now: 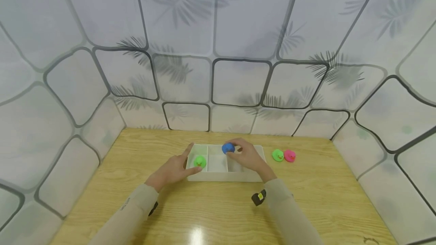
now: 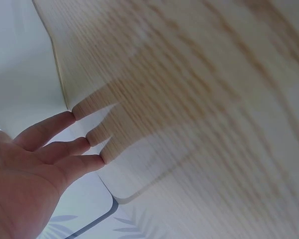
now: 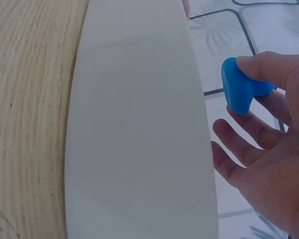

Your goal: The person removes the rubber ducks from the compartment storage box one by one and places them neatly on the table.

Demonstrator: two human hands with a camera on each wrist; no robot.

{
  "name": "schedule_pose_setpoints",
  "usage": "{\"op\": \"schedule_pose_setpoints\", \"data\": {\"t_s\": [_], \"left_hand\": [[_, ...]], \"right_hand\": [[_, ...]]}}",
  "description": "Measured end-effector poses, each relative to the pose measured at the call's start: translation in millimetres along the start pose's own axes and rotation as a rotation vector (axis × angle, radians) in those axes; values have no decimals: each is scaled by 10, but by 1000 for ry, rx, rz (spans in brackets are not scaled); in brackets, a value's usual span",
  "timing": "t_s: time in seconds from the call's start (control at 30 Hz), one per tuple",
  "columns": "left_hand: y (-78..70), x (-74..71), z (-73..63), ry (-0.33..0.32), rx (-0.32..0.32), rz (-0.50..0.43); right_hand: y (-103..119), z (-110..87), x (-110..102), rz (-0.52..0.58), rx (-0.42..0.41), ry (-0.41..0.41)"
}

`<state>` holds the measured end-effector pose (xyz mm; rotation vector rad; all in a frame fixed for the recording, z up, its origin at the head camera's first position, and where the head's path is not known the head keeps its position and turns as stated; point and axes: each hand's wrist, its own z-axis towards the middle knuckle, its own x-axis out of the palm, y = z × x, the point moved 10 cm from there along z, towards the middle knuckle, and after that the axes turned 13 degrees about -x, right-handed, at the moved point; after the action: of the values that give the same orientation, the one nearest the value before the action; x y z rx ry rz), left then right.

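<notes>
Probably mid-placing, the right hand pinches a blue toy, tray beneath its fingers; left hand spread; lowering seems needed.

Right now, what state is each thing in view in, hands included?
Left hand: fingers extended, at the left end of the white tray
Right hand: pinching the blue toy
Blue toy: held over the white tray
White tray: uncovered, partitioned, on the wooden table
Green duck: inside the left compartment
Second green duck: on the wooden table
Pink duck: on the wooden table
</notes>
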<state>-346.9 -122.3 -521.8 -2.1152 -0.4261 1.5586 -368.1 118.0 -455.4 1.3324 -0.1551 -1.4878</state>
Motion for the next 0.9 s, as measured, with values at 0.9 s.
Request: {"op": "schedule_pose_setpoints", "data": {"t_s": [0.9], "left_hand": [[-23, 3, -10, 4, 21, -10]], "right_hand": [[-266, -367, -609, -9, 95, -106]]}}
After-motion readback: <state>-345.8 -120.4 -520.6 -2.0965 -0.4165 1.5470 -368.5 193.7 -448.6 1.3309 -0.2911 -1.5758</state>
